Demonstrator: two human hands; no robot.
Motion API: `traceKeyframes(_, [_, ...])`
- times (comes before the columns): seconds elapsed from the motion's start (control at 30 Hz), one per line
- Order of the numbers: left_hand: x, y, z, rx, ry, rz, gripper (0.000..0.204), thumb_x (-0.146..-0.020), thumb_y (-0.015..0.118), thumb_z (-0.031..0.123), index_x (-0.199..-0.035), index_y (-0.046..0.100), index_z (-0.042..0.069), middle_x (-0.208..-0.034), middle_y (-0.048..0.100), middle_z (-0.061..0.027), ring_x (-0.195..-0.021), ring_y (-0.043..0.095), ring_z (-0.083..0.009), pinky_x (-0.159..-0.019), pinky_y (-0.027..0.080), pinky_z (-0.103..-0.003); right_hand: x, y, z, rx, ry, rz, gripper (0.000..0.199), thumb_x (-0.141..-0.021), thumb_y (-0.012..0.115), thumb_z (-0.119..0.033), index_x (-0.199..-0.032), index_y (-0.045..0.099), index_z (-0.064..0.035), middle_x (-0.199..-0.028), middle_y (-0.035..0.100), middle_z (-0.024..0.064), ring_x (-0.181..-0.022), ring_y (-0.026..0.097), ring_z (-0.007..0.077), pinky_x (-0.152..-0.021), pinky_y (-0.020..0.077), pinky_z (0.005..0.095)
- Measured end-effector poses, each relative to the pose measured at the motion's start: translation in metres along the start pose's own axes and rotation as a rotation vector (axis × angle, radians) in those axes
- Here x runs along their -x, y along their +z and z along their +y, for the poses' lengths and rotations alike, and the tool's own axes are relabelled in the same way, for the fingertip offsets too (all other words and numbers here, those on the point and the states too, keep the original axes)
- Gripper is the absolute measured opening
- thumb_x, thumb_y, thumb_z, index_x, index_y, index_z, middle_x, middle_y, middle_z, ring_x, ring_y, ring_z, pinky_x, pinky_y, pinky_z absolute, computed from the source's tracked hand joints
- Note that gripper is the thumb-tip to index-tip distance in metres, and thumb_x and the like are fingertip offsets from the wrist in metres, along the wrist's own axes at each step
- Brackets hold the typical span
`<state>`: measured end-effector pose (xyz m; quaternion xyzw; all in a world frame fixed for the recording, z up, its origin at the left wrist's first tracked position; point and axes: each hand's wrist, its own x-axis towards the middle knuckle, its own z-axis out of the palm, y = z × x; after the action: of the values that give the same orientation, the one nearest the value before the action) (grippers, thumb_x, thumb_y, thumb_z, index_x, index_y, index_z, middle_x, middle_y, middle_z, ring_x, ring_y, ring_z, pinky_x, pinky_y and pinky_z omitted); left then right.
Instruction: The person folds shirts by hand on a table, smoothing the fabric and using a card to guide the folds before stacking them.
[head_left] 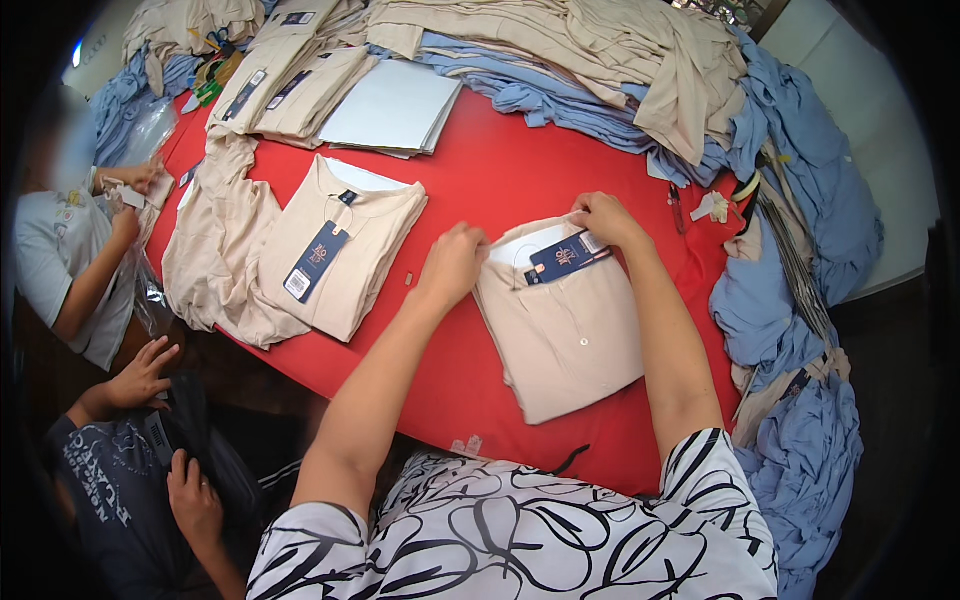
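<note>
Looking down from the head camera, I see my two hands on a folded beige cotton shirt [565,330] that lies on the red cloth-covered table [500,160], a little toward 3 o'clock from the centre of the view. My left hand [452,265] is at the shirt's 10 o'clock corner, with the fingers curled together and pinching the shoulder edge of the fabric. My right hand [605,218] is at the 12 o'clock edge, the fingers closed on the collar, just beside a dark blue paper hang tag [565,257] that lies tilted across the white inside of the neck.

At 9 o'clock from my left hand, near but not touching, is a second folded beige shirt with a blue tag [340,245], and it rests partly on a loose, unfolded beige garment [215,250]. Toward 12 o'clock there is a stack of grey cardboard sheets [395,108], with more folded beige shirts [290,90] just beside it at 9 o'clock. A big heap of beige and light blue clothes [640,70] fills the far edge, and a light blue pile [800,300] goes down the 3 o'clock side.

At 9 o'clock a person in a grey T-shirt [55,260] handles a clear plastic bag. At 7 o'clock another person's hands [145,375] are beside the table edge.
</note>
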<state>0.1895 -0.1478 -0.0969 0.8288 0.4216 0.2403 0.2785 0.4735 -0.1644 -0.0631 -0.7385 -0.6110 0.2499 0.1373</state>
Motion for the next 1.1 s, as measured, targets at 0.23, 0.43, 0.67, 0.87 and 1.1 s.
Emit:
traceKeyframes(0.23, [-0.063,0.014,-0.008,-0.151,0.250,-0.074,0.017,-0.087,0.060,0.012,-0.098,0.070,0.003,-0.099,0.065,-0.0125,-0.100,0.058,-0.0314,-0.088,0.047,-0.041,0.066,0.012,0.015,0.184,-0.066,0.402,0.023,-0.081,0.071,-0.021,-0.099,0.069,-0.0060,-0.105,0.060,0.0131,-0.105,0.052,0.0339,-0.092,0.0426,0.0417])
traceKeyframes(0.43, [-0.059,0.013,-0.004,0.006,0.081,-0.088,0.013,-0.084,0.067,0.014,-0.094,0.072,0.007,-0.099,0.066,-0.0090,-0.098,0.057,-0.0301,-0.091,0.046,-0.041,0.107,0.017,0.004,0.191,-0.097,0.237,0.037,-0.075,0.078,-0.018,-0.108,0.064,-0.0064,-0.122,0.050,0.0092,-0.118,0.047,0.0298,-0.101,0.0385,0.0423])
traceKeyframes(0.67, [-0.051,0.018,-0.005,0.017,0.115,0.056,0.014,-0.083,0.069,0.015,-0.095,0.072,0.007,-0.100,0.064,-0.0100,-0.100,0.056,-0.0300,-0.091,0.047,-0.042,0.093,0.012,0.001,0.145,-0.010,0.124,0.043,-0.069,0.084,-0.019,-0.104,0.063,-0.0051,-0.132,0.045,0.0119,-0.127,0.043,0.0324,-0.104,0.0399,0.0444])
traceKeyframes(0.87, [-0.042,0.019,-0.002,-0.125,0.389,0.255,0.017,-0.083,0.068,0.018,-0.097,0.071,0.009,-0.104,0.063,-0.0083,-0.100,0.056,-0.0285,-0.091,0.043,-0.042,0.090,-0.006,-0.025,0.354,0.029,0.017,0.045,-0.064,0.088,-0.024,-0.098,0.064,-0.0045,-0.140,0.042,0.0140,-0.130,0.041,0.0336,-0.103,0.0406,0.0431])
traceKeyframes(1.1, [-0.036,-0.003,0.003,0.102,0.143,-0.242,0.028,-0.085,0.061,0.025,-0.107,0.069,0.011,-0.129,0.056,-0.0107,-0.121,0.047,-0.0312,-0.108,0.031,-0.044,0.093,-0.029,-0.024,0.119,0.025,0.073,0.030,-0.069,0.084,-0.019,-0.083,0.063,-0.0025,-0.119,0.058,0.0133,-0.107,0.056,0.0258,-0.088,0.0473,0.0364])
